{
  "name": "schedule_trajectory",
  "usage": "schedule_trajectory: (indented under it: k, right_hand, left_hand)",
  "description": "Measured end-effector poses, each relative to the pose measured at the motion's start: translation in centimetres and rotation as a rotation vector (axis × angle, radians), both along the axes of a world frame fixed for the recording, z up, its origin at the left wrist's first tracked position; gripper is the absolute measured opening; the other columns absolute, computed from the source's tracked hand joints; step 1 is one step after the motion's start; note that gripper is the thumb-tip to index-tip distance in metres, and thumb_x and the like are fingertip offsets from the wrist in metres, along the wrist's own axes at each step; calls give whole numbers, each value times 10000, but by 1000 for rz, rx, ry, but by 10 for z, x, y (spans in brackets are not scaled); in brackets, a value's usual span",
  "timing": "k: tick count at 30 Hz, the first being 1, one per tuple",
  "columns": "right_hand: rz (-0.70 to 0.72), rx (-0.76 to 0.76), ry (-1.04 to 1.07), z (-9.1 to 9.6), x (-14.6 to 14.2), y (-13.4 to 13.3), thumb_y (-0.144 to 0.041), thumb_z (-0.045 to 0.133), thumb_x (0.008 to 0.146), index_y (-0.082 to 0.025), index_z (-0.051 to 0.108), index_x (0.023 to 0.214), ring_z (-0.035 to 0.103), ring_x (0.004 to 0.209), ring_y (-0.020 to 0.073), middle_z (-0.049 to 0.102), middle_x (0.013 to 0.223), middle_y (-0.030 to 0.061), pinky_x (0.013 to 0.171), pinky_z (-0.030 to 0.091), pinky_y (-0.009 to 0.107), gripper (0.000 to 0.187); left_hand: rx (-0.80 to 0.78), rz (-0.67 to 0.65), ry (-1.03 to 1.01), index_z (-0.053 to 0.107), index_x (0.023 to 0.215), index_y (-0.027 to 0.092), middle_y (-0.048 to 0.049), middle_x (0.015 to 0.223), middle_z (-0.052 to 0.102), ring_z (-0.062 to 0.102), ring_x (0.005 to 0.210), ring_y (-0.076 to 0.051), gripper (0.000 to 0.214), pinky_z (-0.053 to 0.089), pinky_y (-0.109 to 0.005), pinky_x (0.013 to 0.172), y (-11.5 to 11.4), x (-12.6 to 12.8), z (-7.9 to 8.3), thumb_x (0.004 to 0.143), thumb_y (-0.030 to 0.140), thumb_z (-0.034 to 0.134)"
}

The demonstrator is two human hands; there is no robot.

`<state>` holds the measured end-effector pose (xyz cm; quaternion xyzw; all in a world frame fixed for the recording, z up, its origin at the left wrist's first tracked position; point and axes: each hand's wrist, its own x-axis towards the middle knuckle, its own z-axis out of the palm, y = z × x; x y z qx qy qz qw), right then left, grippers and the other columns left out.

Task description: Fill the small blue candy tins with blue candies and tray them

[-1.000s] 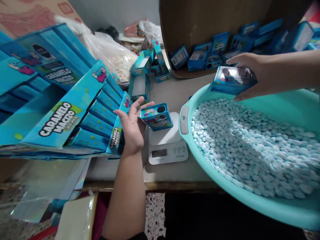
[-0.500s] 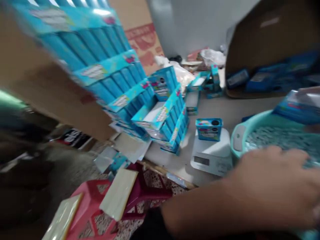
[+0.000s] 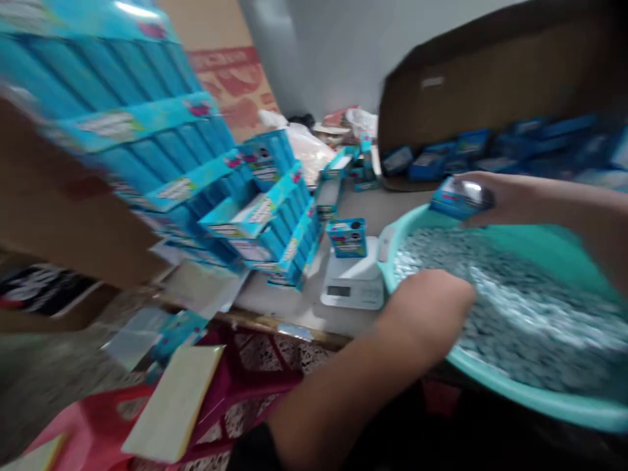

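Note:
My left hand (image 3: 432,304) reaches into the teal basin (image 3: 490,386), down among the pale blue candies (image 3: 530,307); its fingers are buried and blurred. My right hand (image 3: 495,196) holds a small blue candy box (image 3: 454,196) over the basin's far rim. Another small blue box (image 3: 348,237) stands on the white kitchen scale (image 3: 354,281), just left of the basin.
Stacks of blue display cartons (image 3: 206,190) lean at the left of the table. A brown cardboard box (image 3: 490,111) with several small blue boxes stands behind. A red plastic stool (image 3: 147,405) with a pale packet sits below the table edge.
The view swung left and tilted. My left hand left the box on the scale and went into the basin's candies. My right hand kept its box over the basin.

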<state>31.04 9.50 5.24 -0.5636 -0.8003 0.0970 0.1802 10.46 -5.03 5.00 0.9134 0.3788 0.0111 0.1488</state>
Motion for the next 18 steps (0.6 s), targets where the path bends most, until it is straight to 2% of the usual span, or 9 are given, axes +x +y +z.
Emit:
schedule_trajectory:
  k: [2, 3, 6, 9, 14, 18]
  right_hand:
    - [-11, -84, -92, 6, 15, -10, -414, 804, 777, -202, 392, 1536, 637, 927, 254, 678, 1167, 140, 783, 500, 362, 889]
    - [-7, -111, -124, 9, 17, -12, -437, 812, 746, -196, 364, 1553, 635, 963, 273, 669, 1205, 150, 785, 487, 362, 953]
    - [-9, -128, -137, 14, 16, -9, -531, 779, 711, -229, 355, 1554, 627, 1048, 306, 631, 1310, 141, 817, 489, 367, 991]
    - [-26, -138, -107, 13, 14, -4, -575, 798, 626, -311, 372, 1540, 636, 1068, 333, 634, 1327, 89, 840, 519, 405, 1042]
    - [-7, -140, -56, 8, 16, -3, -579, 802, 596, -316, 398, 1530, 600, 1186, 367, 582, 1414, 85, 956, 514, 462, 1051]
    - [7, -141, -49, 8, 15, -3, -587, 787, 610, -292, 391, 1535, 603, 1179, 372, 599, 1385, 104, 952, 519, 471, 1049]
  left_hand:
    - [4, 42, -86, 725, 808, 180, -117, 883, 741, 700, 861, -272, 214, 548, -367, 736, 1, -3, -7, 847, 107, 527]
    - [-18, 51, -147, 735, 808, 188, -104, 884, 748, 703, 874, -267, 201, 553, -370, 772, 2, -6, -8, 838, 107, 553]
    - [-54, 81, -390, 766, 858, 212, -58, 925, 779, 716, 911, -245, 168, 558, -371, 855, 8, -24, -4, 834, 125, 625]
    - [21, 198, -564, 784, 883, 232, -27, 925, 792, 731, 877, -241, 125, 578, -378, 833, 22, -55, 14, 830, 192, 679]
    - [191, 405, -587, 807, 821, 249, -25, 797, 786, 736, 764, -258, 94, 597, -366, 699, 65, -105, 45, 760, 294, 752]
    - [179, 427, -578, 801, 763, 234, -52, 735, 772, 728, 714, -262, 124, 589, -351, 623, 93, -124, 44, 715, 348, 786]
